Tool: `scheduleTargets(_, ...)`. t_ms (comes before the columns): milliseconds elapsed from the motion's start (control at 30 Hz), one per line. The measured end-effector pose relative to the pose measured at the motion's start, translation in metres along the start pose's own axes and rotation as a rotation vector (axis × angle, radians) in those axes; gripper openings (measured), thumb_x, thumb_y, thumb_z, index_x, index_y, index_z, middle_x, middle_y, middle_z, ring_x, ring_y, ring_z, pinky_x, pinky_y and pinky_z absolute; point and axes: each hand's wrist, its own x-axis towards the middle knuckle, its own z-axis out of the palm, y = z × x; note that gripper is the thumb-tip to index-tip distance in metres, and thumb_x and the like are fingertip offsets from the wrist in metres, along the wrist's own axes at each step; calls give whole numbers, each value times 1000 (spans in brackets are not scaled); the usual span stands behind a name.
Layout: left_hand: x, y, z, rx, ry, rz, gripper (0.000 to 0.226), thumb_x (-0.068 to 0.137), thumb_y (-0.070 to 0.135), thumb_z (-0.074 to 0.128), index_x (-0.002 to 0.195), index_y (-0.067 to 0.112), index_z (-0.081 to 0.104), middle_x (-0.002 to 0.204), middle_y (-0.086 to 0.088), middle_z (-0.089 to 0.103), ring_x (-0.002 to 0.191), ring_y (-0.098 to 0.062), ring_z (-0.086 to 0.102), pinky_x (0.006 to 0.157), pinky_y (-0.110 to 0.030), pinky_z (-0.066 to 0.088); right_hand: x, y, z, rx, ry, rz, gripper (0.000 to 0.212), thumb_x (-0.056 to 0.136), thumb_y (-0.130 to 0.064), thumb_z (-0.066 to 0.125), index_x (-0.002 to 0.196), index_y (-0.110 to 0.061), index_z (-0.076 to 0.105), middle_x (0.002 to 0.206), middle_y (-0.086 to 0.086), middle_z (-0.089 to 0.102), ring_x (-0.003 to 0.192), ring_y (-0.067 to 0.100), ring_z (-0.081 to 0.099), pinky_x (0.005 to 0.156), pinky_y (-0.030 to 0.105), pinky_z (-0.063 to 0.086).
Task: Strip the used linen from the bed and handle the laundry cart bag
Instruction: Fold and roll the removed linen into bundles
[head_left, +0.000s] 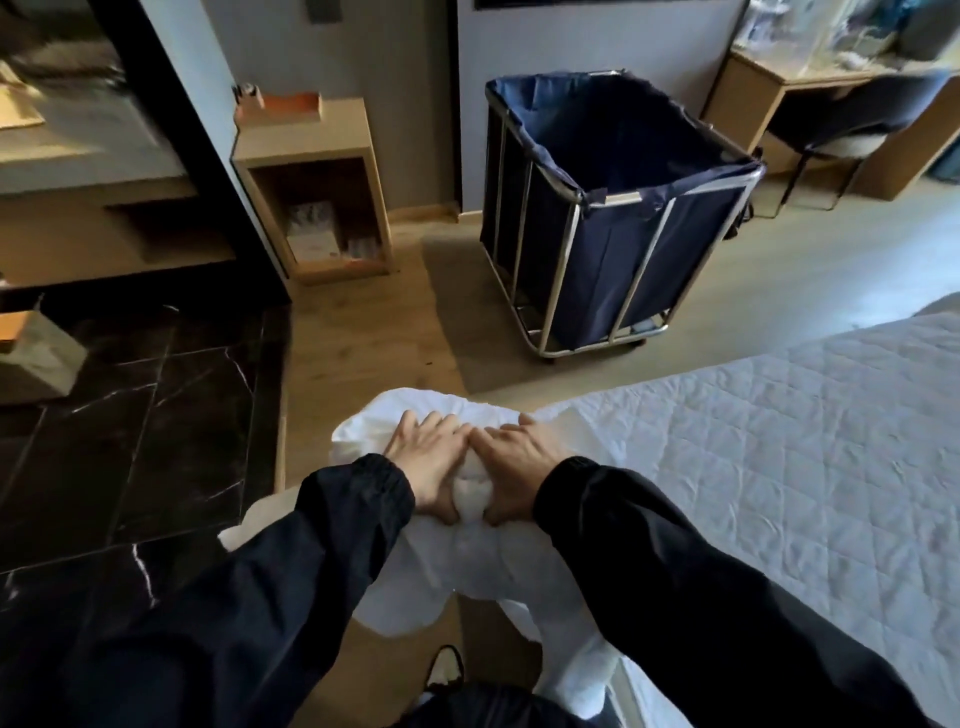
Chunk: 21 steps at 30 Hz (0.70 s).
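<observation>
Laundry cart (618, 218): straight ahead of the hands, well apart, across bare floor; steel frame on wheels.
Cart bag (597, 135): dark blue, hung open inside the frame, rim folded over the top rails; inside looks empty as far as visible.
Bed (779, 457): to the right of the hands; white quilted cover showing, corner just beside the right hand.
Shelf unit (317, 182): ahead and left, wooden, against the wall.
Tabletop (769, 73): far ahead to the right, chair tucked beneath.
Black marble floor (130, 415): left of the hands.
In the way: nothing seen between hands and cart.
Linen (467, 499): white bundle bunched under and between both hands, hanging off the bed corner.
Left hand (423, 457): fingers spread on top, thumb pinching the cloth.
Right hand (519, 462): likewise spread, thumb pinching the same bundle.
</observation>
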Motion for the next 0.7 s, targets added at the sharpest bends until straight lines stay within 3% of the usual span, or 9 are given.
scheduleTargets(333,108,-154,-45,11,49,-29,64,56,47,74,99,25,33,100,5,40,102,-18,43,81,-34,28,185,39,-50,0,34,-9,67,59,-47,76,108,-16,42,100,0,61,96,23,59,83,36,31)
scheduleTargets(467,174,-207,-62,18,39,-35,68,56,47,76,107,23,39,105,4,42,104,-19,42,85,-36,29,258,79,-66,26,25,-6,66,61,-44,76,110,-15,43,103,1,61,98,25,59,87,37,31)
scheduleTargets(700,299,-296,-112,53,57,-69,65,54,51,75,99,26,35,103,3,44,103,-21,43,83,-36,32,395,162,-103,-27,79,-36,66,61,-49,75,107,-14,43,99,2,61,93,26,59,82,38,31)
